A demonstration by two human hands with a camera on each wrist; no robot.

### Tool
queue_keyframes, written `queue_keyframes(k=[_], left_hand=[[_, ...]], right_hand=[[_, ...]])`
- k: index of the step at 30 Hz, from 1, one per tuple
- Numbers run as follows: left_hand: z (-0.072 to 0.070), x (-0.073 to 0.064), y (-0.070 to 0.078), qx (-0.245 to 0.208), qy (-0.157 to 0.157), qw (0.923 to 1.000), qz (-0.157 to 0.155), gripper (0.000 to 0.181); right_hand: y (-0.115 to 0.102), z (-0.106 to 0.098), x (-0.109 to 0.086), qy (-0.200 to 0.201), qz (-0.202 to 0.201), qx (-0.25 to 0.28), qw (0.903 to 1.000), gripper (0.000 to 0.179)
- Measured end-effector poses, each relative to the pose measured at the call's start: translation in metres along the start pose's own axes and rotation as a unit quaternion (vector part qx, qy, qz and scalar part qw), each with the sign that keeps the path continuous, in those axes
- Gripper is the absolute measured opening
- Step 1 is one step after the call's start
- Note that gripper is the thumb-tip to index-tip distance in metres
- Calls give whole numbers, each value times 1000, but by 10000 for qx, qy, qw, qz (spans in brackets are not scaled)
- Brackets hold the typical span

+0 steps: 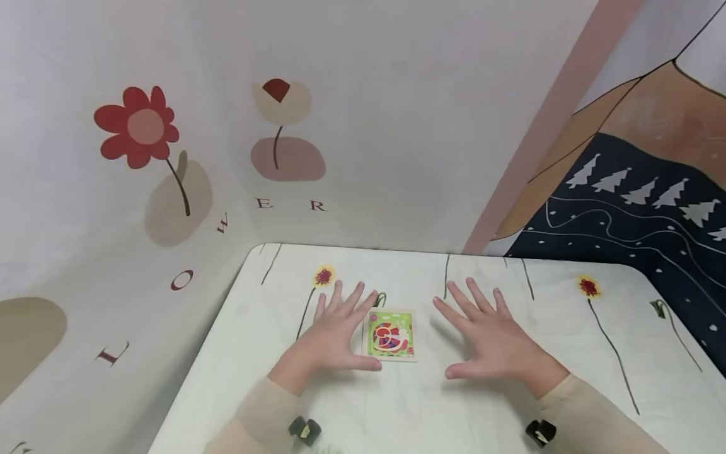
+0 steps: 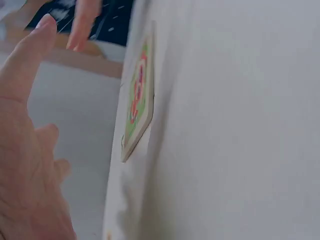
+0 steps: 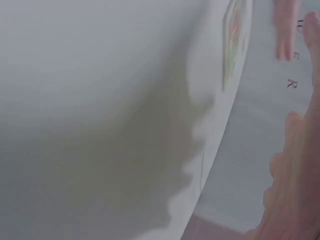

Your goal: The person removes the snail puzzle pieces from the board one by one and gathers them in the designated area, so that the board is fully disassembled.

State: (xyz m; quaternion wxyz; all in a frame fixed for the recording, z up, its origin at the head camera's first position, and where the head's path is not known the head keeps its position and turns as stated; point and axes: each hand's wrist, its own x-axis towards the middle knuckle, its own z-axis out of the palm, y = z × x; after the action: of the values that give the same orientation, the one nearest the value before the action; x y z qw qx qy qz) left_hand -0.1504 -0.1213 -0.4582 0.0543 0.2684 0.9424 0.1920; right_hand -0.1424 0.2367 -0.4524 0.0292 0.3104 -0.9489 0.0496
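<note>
A small flat wooden puzzle board point(image 1: 391, 334) with a red snail picture on a green ground lies on the white tablecloth. Just left of it my left hand point(image 1: 337, 334) is held with fingers spread, its thumb and index tips overlapping the board's edge in the head view. The right hand point(image 1: 493, 340) hovers to the right of the board, fingers spread and holding nothing. In the left wrist view the board point(image 2: 140, 95) appears edge-on, beyond the left thumb. The right wrist view shows the right hand point(image 3: 295, 175) over its shadow on the cloth.
The tablecloth point(image 1: 420, 410) has printed flowers on long stems. Behind the table hangs a pale cloth point(image 1: 386, 126) with flowers and letters. At the right is a dark printed panel point(image 1: 635, 202) with white trees. Each sleeve carries a small black device near the wrist.
</note>
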Motion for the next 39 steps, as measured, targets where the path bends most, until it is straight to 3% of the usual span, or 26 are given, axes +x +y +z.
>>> queue_keyframes(k=[4, 10, 14, 17, 21, 26, 29, 39], left_hand=[[16, 0, -7, -853, 415, 9940, -549, 122], [43, 4, -14, -1364, 806, 9829, -937, 109], [53, 7, -16, -1432, 1056, 9782, -1067, 105], [55, 7, -16, -1357, 1102, 9795, -1001, 112], [57, 6, -14, -1210, 1062, 9826, -929, 115], [59, 5, -10, -1114, 1105, 9831, -946, 125], [59, 7, -8, -1139, 1121, 9830, -903, 129], [59, 6, -11, -973, 1066, 9847, -981, 125]], right_hand=[[-17, 10, 20, 159, -27, 57, 9999, 121], [-42, 26, 47, 583, -23, 419, 9974, 114], [-59, 37, 65, 969, 92, 1022, 9900, 99], [-68, 45, 75, 1187, 270, 1490, 9813, 85], [-75, 55, 85, 1204, 639, 2025, 9697, 68], [-77, 69, 92, 1136, 1138, 2743, 9481, 38], [-80, 74, 93, 1210, 1336, 2807, 9427, 28], [-102, 78, 101, 1407, 1686, 2303, 9480, 24]])
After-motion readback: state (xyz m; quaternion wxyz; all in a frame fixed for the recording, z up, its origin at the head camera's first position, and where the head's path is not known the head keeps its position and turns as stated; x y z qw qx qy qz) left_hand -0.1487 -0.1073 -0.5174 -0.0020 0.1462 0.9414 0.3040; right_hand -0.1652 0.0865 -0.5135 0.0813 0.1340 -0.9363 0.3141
